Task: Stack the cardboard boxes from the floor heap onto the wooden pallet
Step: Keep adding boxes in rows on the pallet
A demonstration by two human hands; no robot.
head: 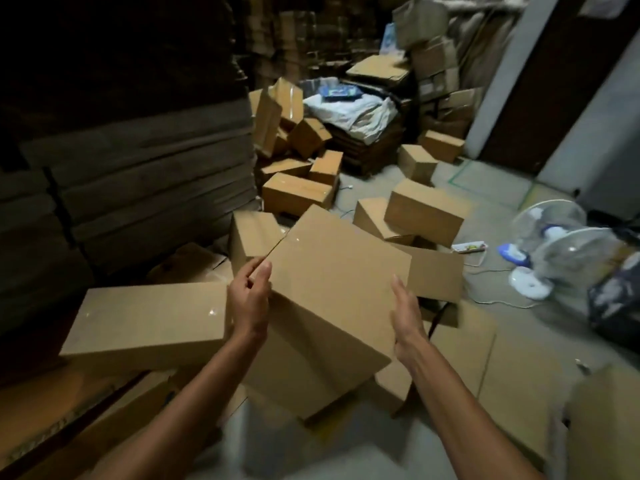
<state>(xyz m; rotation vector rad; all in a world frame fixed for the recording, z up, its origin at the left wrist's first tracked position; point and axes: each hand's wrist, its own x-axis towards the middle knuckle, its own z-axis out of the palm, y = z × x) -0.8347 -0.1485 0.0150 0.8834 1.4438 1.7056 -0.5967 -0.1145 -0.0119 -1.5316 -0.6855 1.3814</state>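
Head cam, dim storeroom, frame edges smeared w/ blur. I see both bare forearms reaching fwd to frame centre.

Held box [332,289]: plain brown carton, off the floor and tilted, far-left corner up, near-right corner dipping toward me. It sits mid-frame, above other cartons and flattened cardboard on the floor.

Left hand [248,301]: at the box's left corner. Thumb lies on the top face and the fingers curl round the edge, so it's clamped on the carton.

Right hand [408,318]: palm flat vs. the box's right side. Fingers are straight and close together, pointing away from me; pressing, not wrapped round.

Long box [149,320]: lies flat just left of the left wrist, taped top w/ glare spots. Brown surface [55,407] below it at lower left is poss. the pallet; too dark for me to say.

Floor heap [301,194]: loose cartons tumbled at all angles behind the held box, running back to a pile under a white sack [353,110]. Leaning carton [424,211] rests on another one, right of centre.

Left side: tall stacks of flat cardboard sheets [138,188], in shadow.

Right side, on the grey floor: white fan [550,244] w/ blue hub, power strip [469,247] w/ cable near it, black bag [616,303] at frame edge.
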